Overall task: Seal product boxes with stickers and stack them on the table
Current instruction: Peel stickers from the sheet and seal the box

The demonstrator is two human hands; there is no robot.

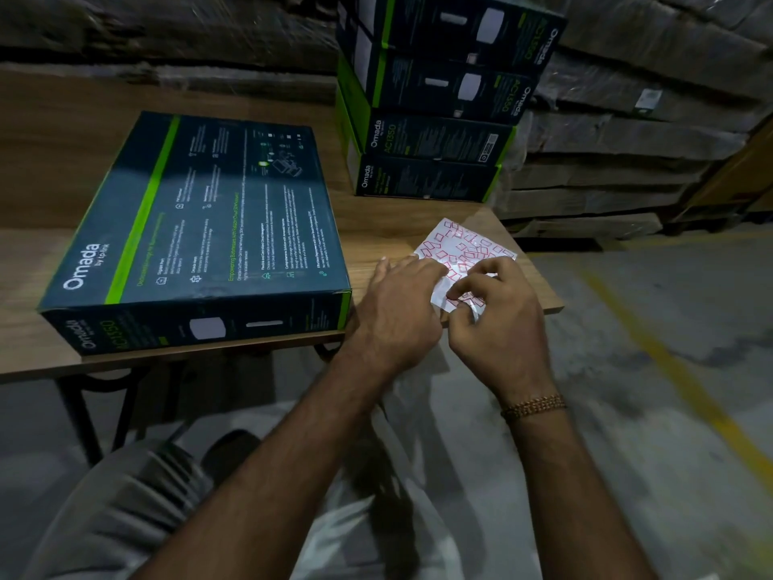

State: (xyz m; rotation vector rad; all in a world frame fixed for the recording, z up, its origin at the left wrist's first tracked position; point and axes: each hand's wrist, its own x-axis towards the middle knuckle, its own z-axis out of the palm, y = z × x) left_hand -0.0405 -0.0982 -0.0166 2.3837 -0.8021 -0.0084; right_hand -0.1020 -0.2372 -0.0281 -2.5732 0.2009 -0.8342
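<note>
1. In the head view we count five product boxes in all: one dark box with a green stripe lies flat on the wooden table at our left, its near end close to the table's front edge, and four more sit in a stack toward the far right of the table, well apart from the flat one.
2. We see one sticker sheet, white with many small red-outlined stickers, lying near the table's right front corner, between the flat box and the table's right edge, in front of the stack.
3. We see two bare hands, both over the near part of that sheet.
4. Our left hand reaches in from below, palm down, its fingers laid nearly straight and together on the sheet's left edge, pressing it to the table.
5. Our right hand is beside it, almost touching, its fingers curled with the tips pinching at the near part of the sheet; whether a single sticker is between them, we cannot tell.
6. One beaded bracelet circles our right wrist.
7. Behind the table stand wrapped cartons in layers.
</note>
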